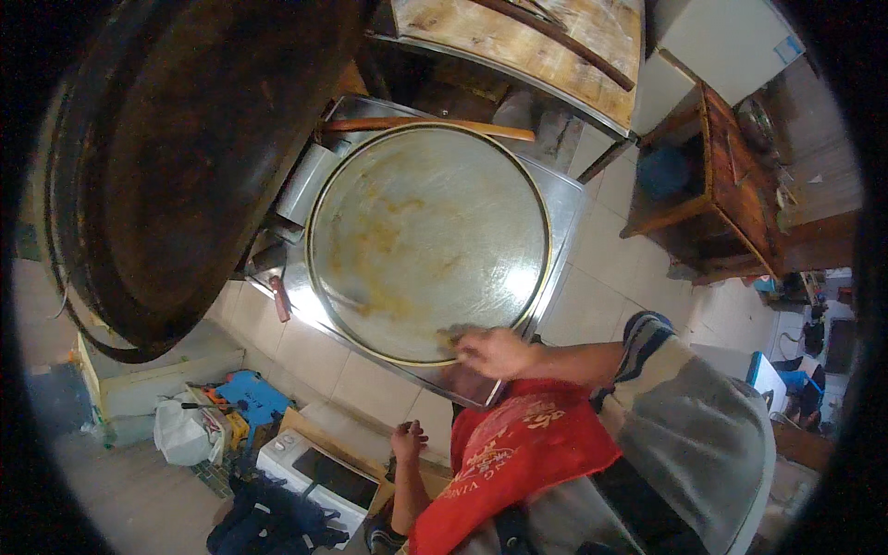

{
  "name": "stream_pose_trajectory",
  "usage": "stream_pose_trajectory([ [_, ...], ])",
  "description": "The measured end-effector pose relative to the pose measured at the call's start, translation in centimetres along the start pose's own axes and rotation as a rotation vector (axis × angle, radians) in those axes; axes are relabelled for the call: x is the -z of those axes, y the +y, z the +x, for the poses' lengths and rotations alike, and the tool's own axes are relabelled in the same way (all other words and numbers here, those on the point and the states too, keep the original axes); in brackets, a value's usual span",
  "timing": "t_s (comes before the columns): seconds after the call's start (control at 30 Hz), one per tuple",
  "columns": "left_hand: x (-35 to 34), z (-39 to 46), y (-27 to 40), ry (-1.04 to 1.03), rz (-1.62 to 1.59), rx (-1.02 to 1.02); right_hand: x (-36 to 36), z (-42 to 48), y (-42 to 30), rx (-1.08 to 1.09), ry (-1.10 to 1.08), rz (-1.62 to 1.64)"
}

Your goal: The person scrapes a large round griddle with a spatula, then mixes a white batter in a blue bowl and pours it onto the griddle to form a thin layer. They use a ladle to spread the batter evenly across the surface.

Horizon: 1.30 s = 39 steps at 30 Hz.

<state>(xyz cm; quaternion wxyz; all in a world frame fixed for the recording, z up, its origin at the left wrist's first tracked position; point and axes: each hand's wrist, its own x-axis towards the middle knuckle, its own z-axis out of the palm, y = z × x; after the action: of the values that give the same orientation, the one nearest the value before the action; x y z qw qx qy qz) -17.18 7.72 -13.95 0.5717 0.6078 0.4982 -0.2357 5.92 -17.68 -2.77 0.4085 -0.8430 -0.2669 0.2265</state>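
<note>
A large round metal griddle plate [430, 236] with yellow-brown smears lies before me on a stainless steel stand [569, 201]. My right hand [496, 352] is at its near rim, with the fingers closed on a small dark scrubbing pad or cloth [454, 336], blurred and hard to tell. Below the stand, my left hand [409, 438] hangs free with fingers slightly curled and holds nothing. A long wooden stick [430, 125] lies along the griddle's far edge. A metal scraper with a reddish handle [279, 298] rests on the stand's left corner.
A big dark round lid [187, 159] stands raised at upper left. A floury wooden worktable [520, 41] with a rod is beyond. A wooden cabinet [721, 187] stands right. A white microwave oven [319, 472] and a white bag [182, 431] are at lower left.
</note>
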Motion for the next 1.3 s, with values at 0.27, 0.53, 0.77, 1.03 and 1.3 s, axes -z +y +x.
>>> stream_pose_trajectory([
  [0.27, 2.4, -1.2, -3.5, -0.012, -0.207, -0.012, 2.8, 16.8, 2.6, -0.171, 0.077, 0.279],
  [0.53, 1.6, 0.2, -7.7, 0.025, -0.066, -0.001, 20.9, 9.3, 14.6, -0.336, 0.561, -0.171],
  [0.77, 2.4, 0.4, -4.9, 0.018, -0.294, 0.138, 2.3, 5.3, 1.7, 0.009, -0.126, 0.011],
  [1.03, 3.6, -1.7, -3.9, 0.08, -0.187, 0.022, -2.8, 27.3, 0.6, 0.126, -0.043, 0.066],
  [1.3, 3.9, 0.1, -7.4, 0.048, -0.164, 0.091, 20.6, 19.1, 13.7, -0.325, 0.667, -0.084],
])
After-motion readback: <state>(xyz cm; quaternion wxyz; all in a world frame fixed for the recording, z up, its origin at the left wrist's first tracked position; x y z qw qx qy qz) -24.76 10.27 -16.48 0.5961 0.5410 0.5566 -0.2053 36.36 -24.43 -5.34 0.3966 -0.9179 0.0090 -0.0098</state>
